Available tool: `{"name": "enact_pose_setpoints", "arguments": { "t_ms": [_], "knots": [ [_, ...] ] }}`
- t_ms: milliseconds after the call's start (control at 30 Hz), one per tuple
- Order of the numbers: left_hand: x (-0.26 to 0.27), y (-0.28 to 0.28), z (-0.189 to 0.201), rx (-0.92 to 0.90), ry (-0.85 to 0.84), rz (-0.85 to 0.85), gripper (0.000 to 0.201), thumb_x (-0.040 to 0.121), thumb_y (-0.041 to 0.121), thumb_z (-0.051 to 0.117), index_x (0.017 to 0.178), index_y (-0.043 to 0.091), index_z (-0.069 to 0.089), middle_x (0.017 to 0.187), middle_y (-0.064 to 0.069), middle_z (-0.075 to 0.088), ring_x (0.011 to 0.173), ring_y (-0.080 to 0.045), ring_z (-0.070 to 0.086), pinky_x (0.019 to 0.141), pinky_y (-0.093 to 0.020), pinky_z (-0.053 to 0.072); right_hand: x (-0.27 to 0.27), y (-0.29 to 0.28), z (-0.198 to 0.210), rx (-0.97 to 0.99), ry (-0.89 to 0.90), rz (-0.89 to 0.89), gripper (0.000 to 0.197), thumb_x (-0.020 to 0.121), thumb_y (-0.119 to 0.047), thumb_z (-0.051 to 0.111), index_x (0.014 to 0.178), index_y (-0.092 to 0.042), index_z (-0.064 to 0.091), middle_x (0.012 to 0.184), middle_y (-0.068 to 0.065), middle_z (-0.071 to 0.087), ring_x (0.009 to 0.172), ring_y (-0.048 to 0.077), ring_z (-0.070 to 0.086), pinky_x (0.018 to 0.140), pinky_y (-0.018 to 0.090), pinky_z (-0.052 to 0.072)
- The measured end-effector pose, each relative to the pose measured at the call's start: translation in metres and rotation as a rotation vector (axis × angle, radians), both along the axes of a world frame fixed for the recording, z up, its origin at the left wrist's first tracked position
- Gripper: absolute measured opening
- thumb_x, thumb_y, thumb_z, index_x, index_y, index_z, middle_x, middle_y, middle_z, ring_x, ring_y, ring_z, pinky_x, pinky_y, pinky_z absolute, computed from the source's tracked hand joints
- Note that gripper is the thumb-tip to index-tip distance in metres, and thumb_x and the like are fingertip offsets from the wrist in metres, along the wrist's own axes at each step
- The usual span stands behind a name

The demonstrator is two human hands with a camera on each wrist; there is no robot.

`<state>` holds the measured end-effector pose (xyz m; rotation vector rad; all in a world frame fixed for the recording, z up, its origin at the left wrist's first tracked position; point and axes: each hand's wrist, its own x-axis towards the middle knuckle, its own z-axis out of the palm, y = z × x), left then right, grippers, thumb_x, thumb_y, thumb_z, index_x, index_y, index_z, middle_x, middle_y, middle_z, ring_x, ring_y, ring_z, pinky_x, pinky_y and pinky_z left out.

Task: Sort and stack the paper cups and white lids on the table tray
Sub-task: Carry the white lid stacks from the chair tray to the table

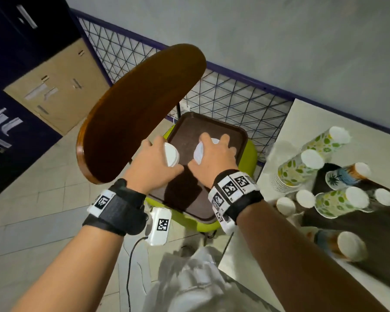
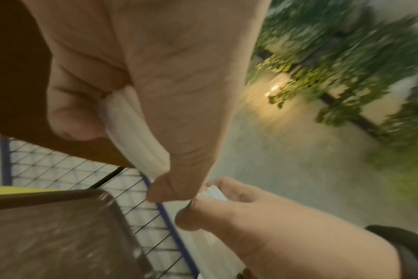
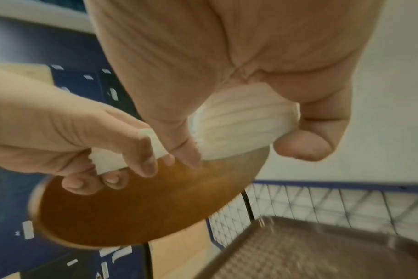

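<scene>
My left hand [image 1: 153, 158] grips a small stack of white lids [image 1: 171, 155] by the edge, held above the left side of the brown tray [image 1: 223, 129]. My right hand [image 1: 216, 154] grips a second stack of white lids [image 1: 199, 152] over the tray's middle. The two hands are close together, thumbs nearly touching. In the left wrist view the lids [image 2: 134, 132] sit between thumb and fingers. In the right wrist view the right hand's lids [image 3: 239, 128] are clamped the same way, above the tray [image 3: 322, 254]. Paper cups [image 1: 302, 167] stand upside down at the right.
The tray rests on a green stool [image 1: 248, 158]. A curved wooden chair back [image 1: 133, 113] rises just left of my left hand. Several stacks of patterned cups [image 1: 338, 201] crowd the white table [image 1: 306, 118] and a dark surface [image 1: 381, 244]. A wire mesh fence [image 1: 234, 97] runs behind.
</scene>
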<state>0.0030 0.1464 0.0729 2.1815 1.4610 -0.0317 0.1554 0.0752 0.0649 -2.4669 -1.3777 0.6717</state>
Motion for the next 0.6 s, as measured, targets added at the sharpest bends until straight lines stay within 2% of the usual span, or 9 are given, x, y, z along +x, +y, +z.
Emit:
{"name": "enact_pose_setpoints", "arguments": {
  "t_ms": [67, 167, 233, 333, 433, 467, 533, 600],
  "knots": [
    [0.0, -0.032, 0.028, 0.02, 0.006, -0.044, 0.077, 0.08, 0.053, 0.077, 0.14, 0.027, 0.035, 0.118, -0.001, 0.035, 0.098, -0.021, 0.049, 0.079, -0.034, 0.045, 0.003, -0.035, 0.026, 0.022, -0.004, 0.046, 0.061, 0.085, -0.044, 0.066, 0.135, -0.034, 0.035, 0.134, 0.013, 0.027, 0.116, 0.046, 0.041, 0.078, 0.041, 0.038],
    [0.007, -0.084, 0.066, 0.04, 0.02, -0.098, 0.074, 0.078, 0.052, 0.077, 0.135, 0.033, 0.034, 0.117, 0.001, 0.031, 0.097, -0.025, 0.053, 0.083, -0.04, 0.051, 0.018, -0.101, 0.056, 0.052, -0.006, 0.107, 0.059, 0.084, -0.046, 0.065, 0.133, -0.034, 0.034, 0.131, 0.012, 0.028, 0.112, 0.044, 0.044, 0.085, 0.043, 0.043],
    [0.018, -0.121, 0.085, 0.056, 0.034, -0.13, 0.071, 0.077, 0.052, 0.077, 0.131, 0.036, 0.034, 0.116, 0.002, 0.03, 0.096, -0.026, 0.054, 0.081, -0.041, 0.053, 0.034, -0.15, 0.071, 0.061, -0.01, 0.128, 0.056, 0.084, -0.044, 0.064, 0.131, -0.035, 0.035, 0.128, 0.01, 0.029, 0.111, 0.042, 0.043, 0.088, 0.046, 0.045],
    [0.039, -0.179, 0.105, 0.034, 0.029, -0.189, 0.066, 0.073, 0.054, 0.075, 0.123, 0.041, 0.035, 0.115, 0.003, 0.03, 0.095, -0.025, 0.056, 0.08, -0.041, 0.052, 0.06, -0.223, 0.087, 0.077, -0.031, 0.135, 0.052, 0.083, -0.044, 0.063, 0.126, -0.037, 0.036, 0.125, 0.009, 0.03, 0.11, 0.04, 0.041, 0.088, 0.05, 0.048],
    [0.069, -0.232, 0.112, 0.02, 0.014, -0.261, 0.062, 0.072, 0.055, 0.076, 0.119, 0.046, 0.037, 0.121, 0.003, 0.029, 0.093, -0.025, 0.058, 0.083, -0.044, 0.054, 0.09, -0.29, 0.093, 0.086, -0.057, 0.111, 0.053, 0.085, -0.045, 0.063, 0.129, -0.036, 0.036, 0.125, 0.007, 0.029, 0.111, 0.039, 0.041, 0.092, 0.051, 0.046],
    [0.08, -0.249, 0.112, 0.026, 0.003, -0.283, 0.063, 0.073, 0.054, 0.077, 0.121, 0.046, 0.038, 0.122, 0.004, 0.027, 0.091, -0.025, 0.059, 0.08, -0.041, 0.053, 0.101, -0.311, 0.095, 0.085, -0.069, 0.101, 0.054, 0.085, -0.045, 0.063, 0.131, -0.035, 0.036, 0.126, 0.007, 0.03, 0.11, 0.04, 0.042, 0.094, 0.05, 0.045],
    [0.103, -0.279, 0.111, 0.034, -0.032, -0.343, 0.064, 0.074, 0.053, 0.078, 0.125, 0.047, 0.039, 0.115, 0.008, 0.025, 0.082, -0.015, 0.058, 0.068, -0.026, 0.047, 0.119, -0.349, 0.096, 0.085, -0.091, 0.064, 0.058, 0.086, -0.047, 0.062, 0.135, -0.034, 0.034, 0.128, 0.008, 0.03, 0.11, 0.04, 0.042, 0.097, 0.049, 0.043],
    [0.125, -0.304, 0.107, 0.014, -0.067, -0.433, 0.066, 0.075, 0.052, 0.078, 0.129, 0.047, 0.04, 0.111, 0.01, 0.025, 0.08, -0.008, 0.056, 0.065, -0.018, 0.043, 0.133, -0.382, 0.095, 0.075, -0.104, 0.019, 0.06, 0.086, -0.048, 0.061, 0.137, -0.035, 0.033, 0.128, 0.009, 0.031, 0.109, 0.039, 0.042, 0.099, 0.049, 0.042]
  ]
}}
